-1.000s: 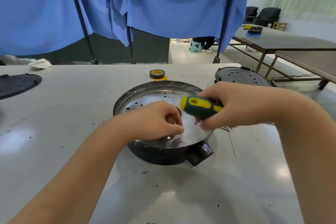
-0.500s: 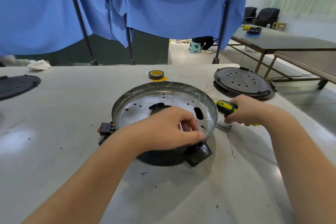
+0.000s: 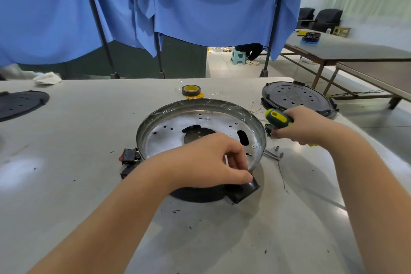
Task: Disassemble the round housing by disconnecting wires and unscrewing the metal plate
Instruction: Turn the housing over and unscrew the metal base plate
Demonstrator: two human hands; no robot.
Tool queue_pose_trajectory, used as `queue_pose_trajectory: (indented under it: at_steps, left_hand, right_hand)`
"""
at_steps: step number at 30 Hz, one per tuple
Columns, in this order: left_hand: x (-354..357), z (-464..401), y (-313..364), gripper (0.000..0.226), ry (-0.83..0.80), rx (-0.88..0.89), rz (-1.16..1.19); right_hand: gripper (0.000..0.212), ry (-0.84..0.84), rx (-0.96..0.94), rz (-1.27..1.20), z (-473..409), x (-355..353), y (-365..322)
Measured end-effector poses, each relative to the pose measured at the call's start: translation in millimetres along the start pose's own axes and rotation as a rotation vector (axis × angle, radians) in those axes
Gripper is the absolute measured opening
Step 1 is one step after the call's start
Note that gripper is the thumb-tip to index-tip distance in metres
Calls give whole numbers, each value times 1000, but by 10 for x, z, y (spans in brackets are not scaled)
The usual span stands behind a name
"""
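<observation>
- On the grey table (image 3: 66, 131), seen from my head camera, the round housing (image 3: 200, 193) sits near the middle, its black body mostly hidden under the shiny metal plate (image 3: 178, 124) seated on top of it.
- A black spout-like stub (image 3: 243, 191) juts from the housing's near-right edge.
- My left hand (image 3: 209, 160) lies over the near rim of the plate, fingers curled and pinching at the edge just above that stub; I cannot tell what small part, if any, is between the fingertips.
- My right hand (image 3: 304, 127) is just right of the housing, wrapped around the green-and-yellow screwdriver (image 3: 279, 119), with the handle end pointing far-left.
- A few loose screws (image 3: 279, 151) and a slim metal piece lie on the table beside the housing's right edge, below the right hand.
- Thin wires (image 3: 255, 107) trail across the table at the housing's far-right rim.
- A black rocker switch (image 3: 130, 155) with a red end rests against the housing's left side.
- A roll of tape (image 3: 191, 91) sits just beyond the housing's far rim.
- A black perforated disc (image 3: 295, 98) lies at far right, another black disc (image 3: 22, 102) at far left.
- Blue curtains (image 3: 200, 2) hang behind the table.
</observation>
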State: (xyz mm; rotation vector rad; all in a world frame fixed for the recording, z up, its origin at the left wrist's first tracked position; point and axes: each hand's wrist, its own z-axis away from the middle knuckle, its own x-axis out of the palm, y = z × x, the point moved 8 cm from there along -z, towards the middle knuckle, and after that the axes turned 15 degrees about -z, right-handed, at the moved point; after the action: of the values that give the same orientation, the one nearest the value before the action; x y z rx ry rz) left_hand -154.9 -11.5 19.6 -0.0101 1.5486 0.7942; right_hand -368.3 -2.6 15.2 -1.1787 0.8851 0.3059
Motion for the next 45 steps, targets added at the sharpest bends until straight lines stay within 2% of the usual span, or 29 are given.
queue_pose_trajectory:
  at_steps: [6, 11, 15, 18, 27, 33, 37, 40, 45]
  left_hand:
    - [-23, 51, 44, 7, -47, 14, -45]
    - [-61, 116, 23, 5, -119, 8, -82]
    - [-61, 228, -57, 6, -291, -37, -65]
    - [-111, 300, -131, 6, -343, -73, -135]
    - [-246, 376, -232, 25, -346, -132, -211]
    - [-157, 207, -41, 17, -165, -76, -175]
    - [-143, 195, -51, 5, -160, -67, -185]
    - [-155, 215, -92, 5, -181, -73, -170]
    - [-170, 264, -148, 10, -239, -94, -165]
  right_hand:
    - [15, 50, -150, -98, 136, -38, -398]
    - [17, -101, -134, 8, 207, 217, -516]
    - [14, -192, -97, 85, 277, 305, -537]
    - [18, -219, -80, 125, 351, 324, -575]
    - [35, -363, -5, 178, 571, 450, -684]
    - [38, -453, -9, 168, 671, 577, -776]
    - [38, -483, -28, 142, 720, 591, -825]
    - [36, -423, -100, 27, 748, 457, -940]
    - [51, -221, -298, -487, 821, 48, -1222]
